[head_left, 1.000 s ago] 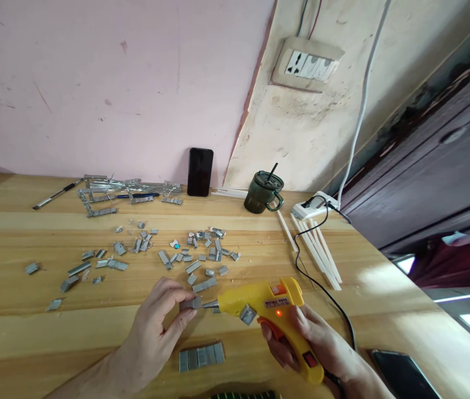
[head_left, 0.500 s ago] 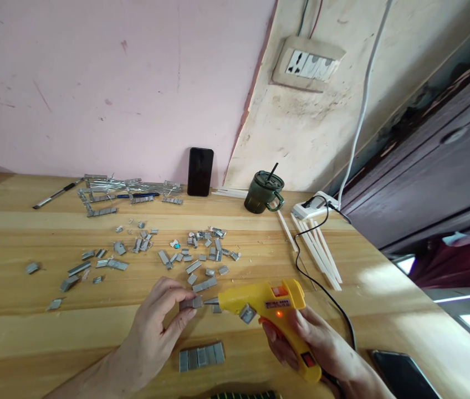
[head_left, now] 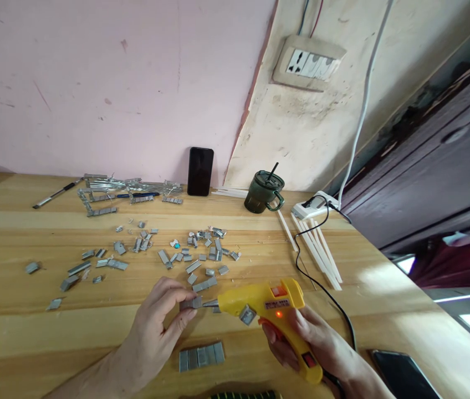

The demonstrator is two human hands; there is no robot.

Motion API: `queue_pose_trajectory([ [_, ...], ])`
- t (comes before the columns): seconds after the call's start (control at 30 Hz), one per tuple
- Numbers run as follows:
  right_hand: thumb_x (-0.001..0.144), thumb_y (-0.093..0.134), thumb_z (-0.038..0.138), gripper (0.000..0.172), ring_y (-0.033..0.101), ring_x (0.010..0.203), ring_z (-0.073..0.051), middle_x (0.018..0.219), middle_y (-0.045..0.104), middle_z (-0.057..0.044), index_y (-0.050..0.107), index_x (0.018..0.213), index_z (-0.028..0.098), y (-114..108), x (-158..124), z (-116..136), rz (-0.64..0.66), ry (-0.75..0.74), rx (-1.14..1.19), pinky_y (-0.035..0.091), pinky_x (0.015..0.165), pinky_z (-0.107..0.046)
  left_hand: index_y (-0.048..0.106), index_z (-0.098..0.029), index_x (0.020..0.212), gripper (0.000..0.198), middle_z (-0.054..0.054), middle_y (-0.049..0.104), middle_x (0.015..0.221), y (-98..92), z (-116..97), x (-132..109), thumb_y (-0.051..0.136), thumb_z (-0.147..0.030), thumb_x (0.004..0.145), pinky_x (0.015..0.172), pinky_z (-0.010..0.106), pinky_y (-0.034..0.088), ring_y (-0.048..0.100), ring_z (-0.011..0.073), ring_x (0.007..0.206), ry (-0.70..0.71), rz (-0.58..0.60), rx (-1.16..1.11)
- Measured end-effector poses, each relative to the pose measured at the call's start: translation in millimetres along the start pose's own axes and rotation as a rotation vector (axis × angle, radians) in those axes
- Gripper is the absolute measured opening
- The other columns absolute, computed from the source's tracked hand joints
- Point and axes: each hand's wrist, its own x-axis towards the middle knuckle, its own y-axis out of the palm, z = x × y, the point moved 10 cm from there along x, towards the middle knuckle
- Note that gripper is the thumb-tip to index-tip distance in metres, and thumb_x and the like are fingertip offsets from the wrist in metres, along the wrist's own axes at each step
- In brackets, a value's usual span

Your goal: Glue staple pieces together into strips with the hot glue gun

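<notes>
Between the thumb and fingers of my left hand (head_left: 156, 327) is a small grey metal piece (head_left: 190, 303). My right hand (head_left: 313, 338) is wrapped round the handle of a yellow hot glue gun (head_left: 255, 299), whose red light glows. The gun points left, and its metal nozzle (head_left: 210, 303) meets the right end of the held piece. Below them on the table lies a row of joined grey pieces (head_left: 202, 356). Several loose grey metal pieces (head_left: 205, 285) are scattered just beyond my hands.
White glue sticks (head_left: 318, 249) lie at the right beside the gun's black cord (head_left: 330, 293). A white power strip (head_left: 316, 206), a green mug (head_left: 264, 191) and an upright phone (head_left: 200, 172) stand along the back. Another phone (head_left: 403, 374) lies near right; metal rods (head_left: 143, 187) lie back left.
The glue gun has shifted very slightly left, its nozzle nearer the piece in my left hand. Everything else looks the same.
</notes>
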Motion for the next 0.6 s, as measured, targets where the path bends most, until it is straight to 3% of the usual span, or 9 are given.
queue_pose_trajectory([
  [0.27,0.076,0.059,0.066,0.052,0.039,0.038,-0.006,0.049,0.047,0.004,0.059,0.075,0.014,1.7,0.4,2.8,0.06,-0.085,-0.024,0.031,0.04,-0.019,0.063,-0.023,0.09,0.012,0.0,0.062,0.081,1.2,-0.5,1.1,0.057,-0.013,0.085,0.067,0.019,0.051,0.063,0.013,0.075,-0.008,0.021,0.002],
  [0.6,0.076,0.058,0.068,0.054,0.039,0.038,-0.007,0.047,0.046,0.004,0.059,0.074,0.014,-3.1,-0.3,-3.5,0.043,-0.053,-0.031,0.029,0.04,-0.02,0.062,-0.023,0.091,0.012,0.0,0.063,0.083,1.2,0.7,0.3,0.057,-0.014,0.085,0.069,0.019,0.052,0.063,0.0131,0.077,-0.011,0.016,0.0],
])
